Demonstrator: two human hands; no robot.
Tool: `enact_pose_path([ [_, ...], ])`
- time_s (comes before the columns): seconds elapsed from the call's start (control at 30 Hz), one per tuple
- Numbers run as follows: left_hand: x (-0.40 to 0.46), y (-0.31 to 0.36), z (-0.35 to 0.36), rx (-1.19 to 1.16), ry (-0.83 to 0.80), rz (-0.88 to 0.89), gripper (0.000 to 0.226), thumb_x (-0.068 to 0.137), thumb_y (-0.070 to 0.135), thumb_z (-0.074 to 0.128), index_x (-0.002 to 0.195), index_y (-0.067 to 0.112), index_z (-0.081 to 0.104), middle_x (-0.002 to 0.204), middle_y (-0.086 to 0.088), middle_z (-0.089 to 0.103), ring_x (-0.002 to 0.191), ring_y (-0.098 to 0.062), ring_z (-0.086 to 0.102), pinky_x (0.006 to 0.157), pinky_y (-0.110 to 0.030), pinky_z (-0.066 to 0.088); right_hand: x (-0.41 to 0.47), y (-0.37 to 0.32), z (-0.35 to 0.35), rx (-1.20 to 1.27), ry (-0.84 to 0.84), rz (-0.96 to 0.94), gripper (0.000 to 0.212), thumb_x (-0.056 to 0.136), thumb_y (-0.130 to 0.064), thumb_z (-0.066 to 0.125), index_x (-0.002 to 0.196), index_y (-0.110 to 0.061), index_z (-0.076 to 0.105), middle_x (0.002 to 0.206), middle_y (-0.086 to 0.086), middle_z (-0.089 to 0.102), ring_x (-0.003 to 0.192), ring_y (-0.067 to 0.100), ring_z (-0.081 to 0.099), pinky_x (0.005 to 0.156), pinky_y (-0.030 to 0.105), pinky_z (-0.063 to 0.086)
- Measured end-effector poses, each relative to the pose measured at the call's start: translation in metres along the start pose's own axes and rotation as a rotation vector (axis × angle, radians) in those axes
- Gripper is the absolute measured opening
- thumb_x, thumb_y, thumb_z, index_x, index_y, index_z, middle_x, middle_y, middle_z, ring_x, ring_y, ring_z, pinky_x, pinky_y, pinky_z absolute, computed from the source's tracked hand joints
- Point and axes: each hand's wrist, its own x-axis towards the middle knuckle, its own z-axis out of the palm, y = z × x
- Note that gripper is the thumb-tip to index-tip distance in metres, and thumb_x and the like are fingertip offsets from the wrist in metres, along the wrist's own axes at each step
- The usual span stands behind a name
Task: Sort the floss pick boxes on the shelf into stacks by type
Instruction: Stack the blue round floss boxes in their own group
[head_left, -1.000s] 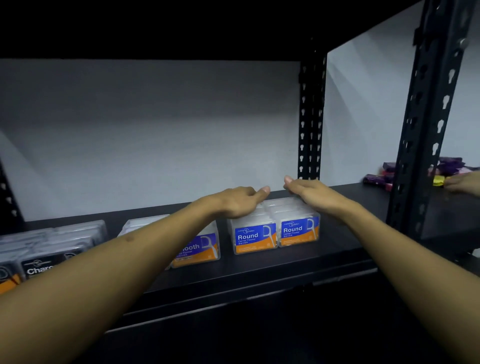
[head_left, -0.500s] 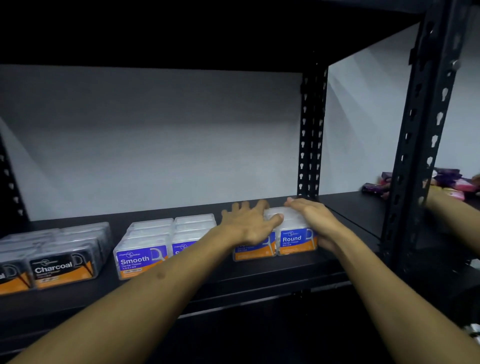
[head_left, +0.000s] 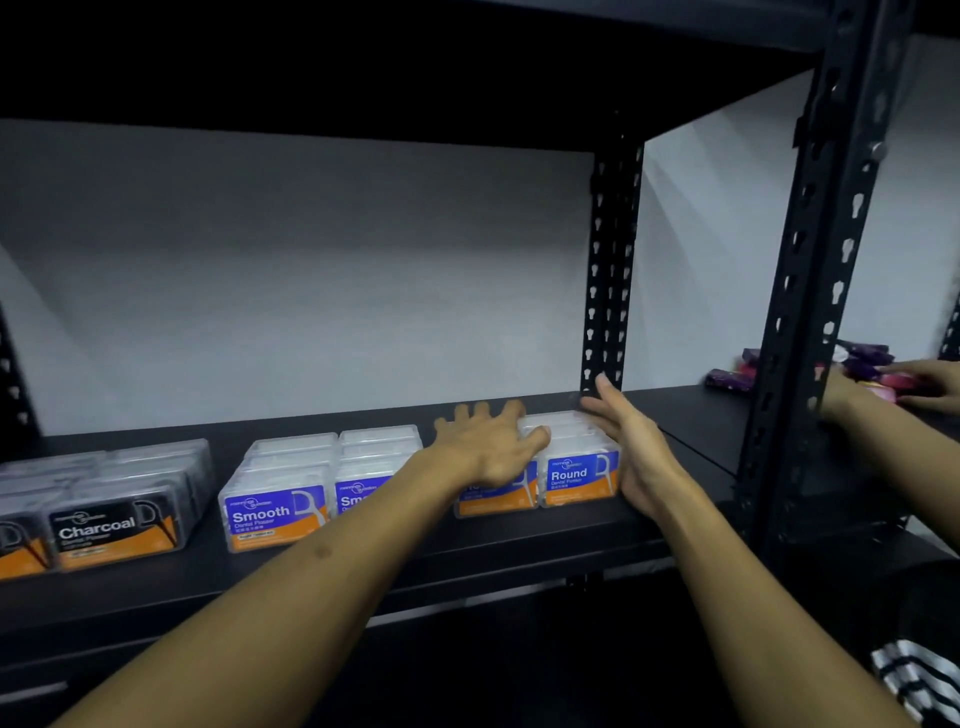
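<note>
On the matte black shelf (head_left: 363, 577) the Round boxes (head_left: 581, 475) — clear, ribbed plastic with blue-and-orange labels — sit at its right end, beside the perforated steel post (head_left: 605, 270). The left hand (head_left: 485, 447) lies flat on them, fingers spread; the right hand (head_left: 631, 452) presses straight-fingered against their right side. Left of them stand the Smooth boxes (head_left: 278, 493), then the dark Charcoal boxes (head_left: 114, 512) — each group apart

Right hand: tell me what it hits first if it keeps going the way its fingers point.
Likely the black rear upright; the right hand points at its base, though depth is unclear.
</note>
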Motion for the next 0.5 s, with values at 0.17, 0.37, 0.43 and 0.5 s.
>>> enact_pose_path([
  [0.17, 0.002, 0.004, 0.001, -0.002, -0.001, 0.005, 0.067, 0.095, 0.068, 0.027, 0.15, 0.031, 0.027, 0.151, -0.017, 0.037, 0.14, -0.038, 0.032, 0.111, -0.062, 0.025, -0.006, 0.003, 0.001, -0.167, -0.083, -0.04, 0.048, 0.09, -0.051, 0.063, 0.122, -0.015, 0.064, 0.095, 0.011, 0.078, 0.087, 0.028, 0.076, 0.079, 0.042, 0.06],
  [0.37, 0.004, 0.014, 0.002, -0.014, -0.004, 0.015, 0.066, 0.095, 0.068, 0.028, 0.149, 0.031, 0.028, 0.15, -0.017, 0.038, 0.14, -0.039, 0.031, 0.111, -0.062, 0.024, -0.008, 0.002, -0.01, -0.191, -0.081, -0.082, 0.042, 0.094, -0.045, 0.06, 0.125, -0.017, 0.063, 0.096, 0.01, 0.077, 0.088, 0.026, 0.076, 0.081, 0.043, 0.061],
  [0.43, 0.004, 0.02, 0.004, -0.015, -0.003, 0.02, 0.066, 0.095, 0.067, 0.027, 0.149, 0.03, 0.028, 0.15, -0.017, 0.038, 0.14, -0.039, 0.03, 0.111, -0.062, 0.024, -0.01, 0.003, -0.015, -0.203, -0.076, -0.089, 0.041, 0.094, -0.045, 0.06, 0.123, -0.017, 0.063, 0.095, 0.01, 0.078, 0.088, 0.027, 0.076, 0.083, 0.045, 0.06],
  [0.5, 0.004, 0.026, 0.005, -0.009, 0.005, 0.025, 0.066, 0.095, 0.067, 0.026, 0.149, 0.029, 0.029, 0.15, -0.018, 0.038, 0.14, -0.04, 0.03, 0.111, -0.062, 0.024, -0.016, 0.003, -0.018, -0.214, -0.049, -0.069, 0.038, 0.095, -0.045, 0.059, 0.118, -0.016, 0.065, 0.094, 0.012, 0.077, 0.088, 0.028, 0.075, 0.085, 0.046, 0.059],
])
